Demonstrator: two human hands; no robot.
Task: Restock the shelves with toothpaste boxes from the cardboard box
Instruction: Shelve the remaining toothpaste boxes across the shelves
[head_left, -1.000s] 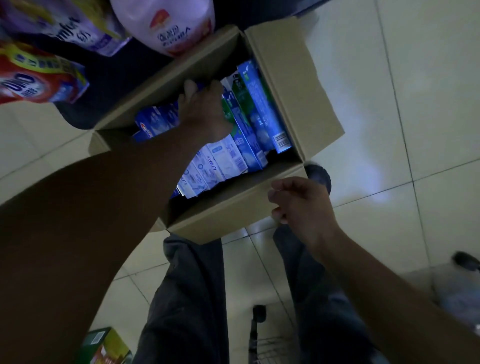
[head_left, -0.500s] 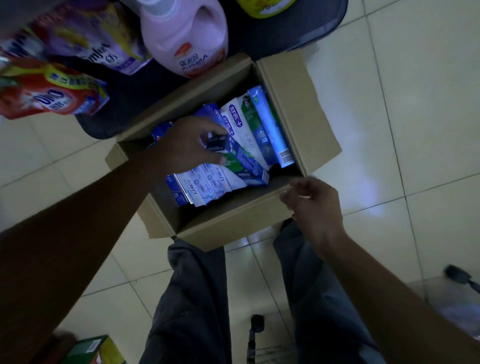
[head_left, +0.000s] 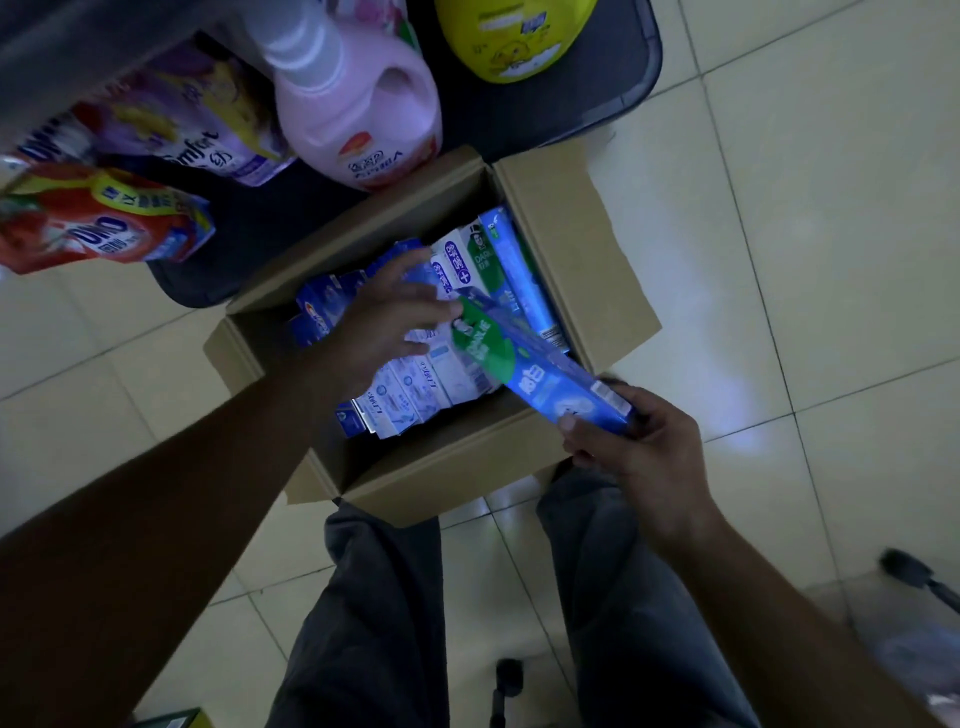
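"Toothpaste boxes, slim card cartons in blue, white and green: where are they lying?"

"Most are lying packed side by side inside the open brown cardboard box. It is sitting on the pale tiled floor, right against the dark bottom shelf. One long blue-and-green toothpaste box is slanting up out of it, with its near end reaching over the front wall."

"Who is holding that one?"

"The right hand is pinching its near end, thumb on top and fingers curling underneath. The left hand is hovering over the packed rows with its fingers spread and loose. Its thumb is lying just beside the slanted box's far end, and I cannot tell whether it is touching."

"Why grip it by the end?"

"I am guessing the end grip is leaving the length free to slide clear of its neighbours. The cardboard box is probably sitting this close to keep every reach short. That bottom shelf is carrying only a pink plastic detergent jug and a yellow bottle, so the toothpaste spot is likely lying out of view."

"How is the lifted box looking?"

"It is looking crisp-edged, glossy and undented. It is showing green with white lettering on the far half, bright blue on the near half, and a pale label by the thumb."
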